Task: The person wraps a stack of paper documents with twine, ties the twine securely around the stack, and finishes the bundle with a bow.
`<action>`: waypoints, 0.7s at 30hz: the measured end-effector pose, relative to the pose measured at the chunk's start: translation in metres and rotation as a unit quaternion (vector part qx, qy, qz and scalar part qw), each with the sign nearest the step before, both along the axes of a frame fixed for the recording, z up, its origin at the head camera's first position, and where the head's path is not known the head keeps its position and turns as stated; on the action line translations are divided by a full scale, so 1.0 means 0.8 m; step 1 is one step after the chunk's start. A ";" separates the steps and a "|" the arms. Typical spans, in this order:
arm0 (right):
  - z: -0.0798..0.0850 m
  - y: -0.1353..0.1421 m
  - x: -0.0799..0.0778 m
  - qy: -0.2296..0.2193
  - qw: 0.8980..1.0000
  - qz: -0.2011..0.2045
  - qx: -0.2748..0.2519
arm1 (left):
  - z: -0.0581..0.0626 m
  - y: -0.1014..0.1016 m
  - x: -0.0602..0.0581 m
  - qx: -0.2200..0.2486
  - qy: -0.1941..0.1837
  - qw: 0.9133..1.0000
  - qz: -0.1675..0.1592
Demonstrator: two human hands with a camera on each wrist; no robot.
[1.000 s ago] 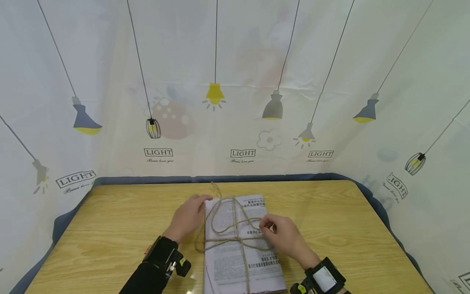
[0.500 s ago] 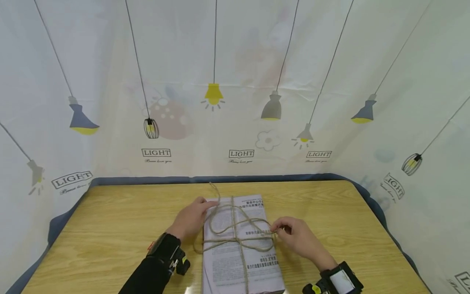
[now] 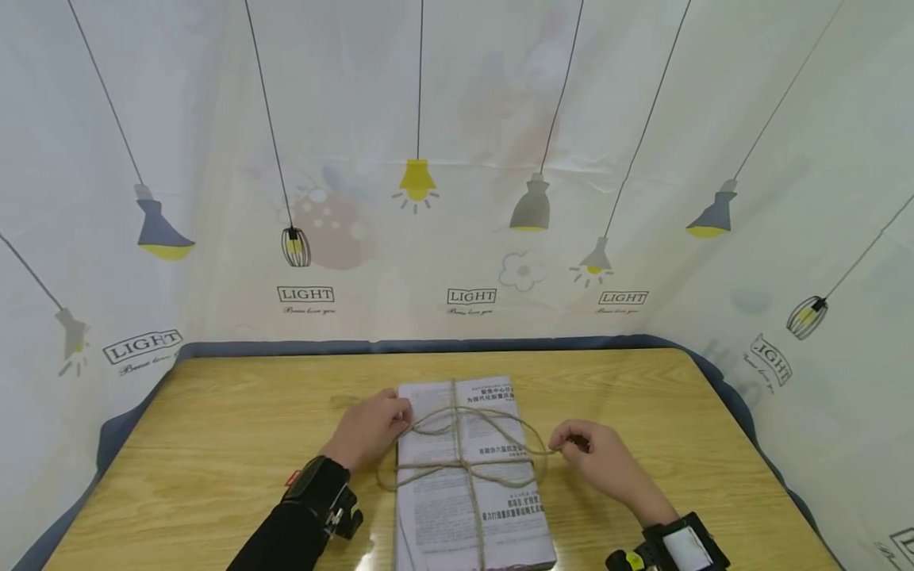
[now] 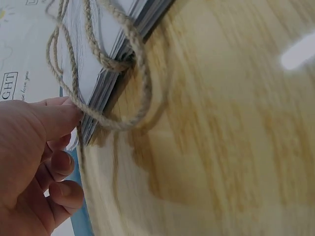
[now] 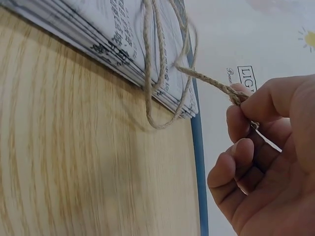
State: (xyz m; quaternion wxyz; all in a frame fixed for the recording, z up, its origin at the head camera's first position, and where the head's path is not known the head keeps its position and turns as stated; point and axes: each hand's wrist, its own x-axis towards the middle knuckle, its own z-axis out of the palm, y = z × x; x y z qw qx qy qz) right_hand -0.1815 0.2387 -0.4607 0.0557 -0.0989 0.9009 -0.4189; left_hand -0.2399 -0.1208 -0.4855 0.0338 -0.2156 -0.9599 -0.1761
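A stack of folded newspapers point(image 3: 435, 515) lies on the table, bound lengthwise and crosswise by jute twine point(image 3: 462, 464). Loose loops of the twine spread over its upper half. At the stack's far left side my left hand point(image 3: 367, 428) pinches a strand between thumb and forefinger; in the left wrist view a twine loop point(image 4: 145, 88) hangs past the paper edges. Off the right side, my right hand point(image 3: 607, 468) pinches the twine's other end, the remaining fingers curled. The right wrist view shows that twine end point(image 5: 211, 82) stretched from the stack to the fingertips.
The wooden table point(image 3: 271, 404) carries the stack near its front middle. Behind it hangs a pale curtain point(image 3: 357, 119) printed with lamps, with a blue band point(image 3: 500, 346) along the table's edge. Each wrist wears a black camera strap point(image 3: 317, 488).
My right hand has moved right, away from the stack, drawing twine with it. The upper loop has shrunk and flattened, and the free end above my left hand has dropped out of sight.
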 end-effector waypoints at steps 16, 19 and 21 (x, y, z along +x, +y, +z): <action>0.006 0.026 0.002 0.013 0.999 -0.043 0.004 | 0.011 -0.043 0.016 0.032 -0.064 0.997 0.006; 0.006 0.034 0.001 0.017 0.998 -0.059 0.007 | 0.016 -0.056 0.021 0.039 -0.057 0.998 0.009; 0.005 0.041 0.000 0.021 0.997 -0.070 0.011 | 0.019 -0.067 0.024 0.040 -0.049 0.998 0.014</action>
